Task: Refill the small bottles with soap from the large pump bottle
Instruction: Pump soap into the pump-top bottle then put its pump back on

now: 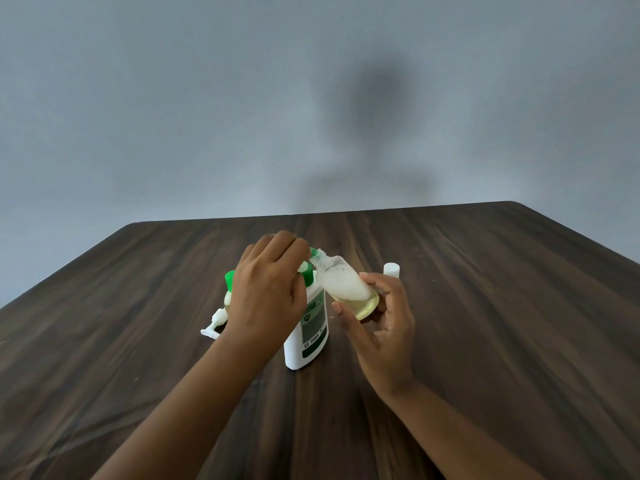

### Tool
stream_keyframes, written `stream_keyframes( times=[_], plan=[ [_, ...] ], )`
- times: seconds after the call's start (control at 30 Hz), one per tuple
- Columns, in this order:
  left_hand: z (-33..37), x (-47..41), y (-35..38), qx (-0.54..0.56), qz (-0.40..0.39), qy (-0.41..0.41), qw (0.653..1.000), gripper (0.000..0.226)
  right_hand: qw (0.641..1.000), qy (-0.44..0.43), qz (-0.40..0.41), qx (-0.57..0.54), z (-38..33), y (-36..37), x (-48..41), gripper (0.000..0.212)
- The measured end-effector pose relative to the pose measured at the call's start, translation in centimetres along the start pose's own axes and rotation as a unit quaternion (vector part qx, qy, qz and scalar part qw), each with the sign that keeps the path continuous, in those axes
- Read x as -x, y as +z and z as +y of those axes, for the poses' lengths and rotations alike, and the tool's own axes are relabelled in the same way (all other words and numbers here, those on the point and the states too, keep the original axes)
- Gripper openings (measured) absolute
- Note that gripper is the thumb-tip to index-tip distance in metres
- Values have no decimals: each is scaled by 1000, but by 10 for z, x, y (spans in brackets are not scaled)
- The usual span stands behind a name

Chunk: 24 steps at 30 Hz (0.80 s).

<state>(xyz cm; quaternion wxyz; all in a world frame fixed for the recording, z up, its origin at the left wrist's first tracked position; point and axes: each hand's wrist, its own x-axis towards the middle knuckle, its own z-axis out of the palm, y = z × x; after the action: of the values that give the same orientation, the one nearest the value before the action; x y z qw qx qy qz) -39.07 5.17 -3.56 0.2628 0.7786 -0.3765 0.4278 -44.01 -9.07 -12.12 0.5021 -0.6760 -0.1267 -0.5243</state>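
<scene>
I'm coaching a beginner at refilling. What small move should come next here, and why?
Probably press the head of the large pump bottle with the left hand: the small bottle, tilted in the right hand, has its open neck at the green nozzle and holds only a little yellow soap under foam.

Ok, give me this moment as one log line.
left hand holds green pump head of large white pump bottle | right hand holds small clear plastic bottle tilted at nozzle | partly filled, foamy
</scene>
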Motion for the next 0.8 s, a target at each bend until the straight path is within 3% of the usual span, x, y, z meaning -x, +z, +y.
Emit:
stream_keyframes(
  times=[0.43,0.8],
  plan=[
    [-5,-13,-9,-28,-56,37,997,24,1000,19,1,-21,-1,1,0,37],
    [-3,0,-3,-11,-25,11,1000,26,1000,20,-2,-12,-1,1,1,37]
  ],
)
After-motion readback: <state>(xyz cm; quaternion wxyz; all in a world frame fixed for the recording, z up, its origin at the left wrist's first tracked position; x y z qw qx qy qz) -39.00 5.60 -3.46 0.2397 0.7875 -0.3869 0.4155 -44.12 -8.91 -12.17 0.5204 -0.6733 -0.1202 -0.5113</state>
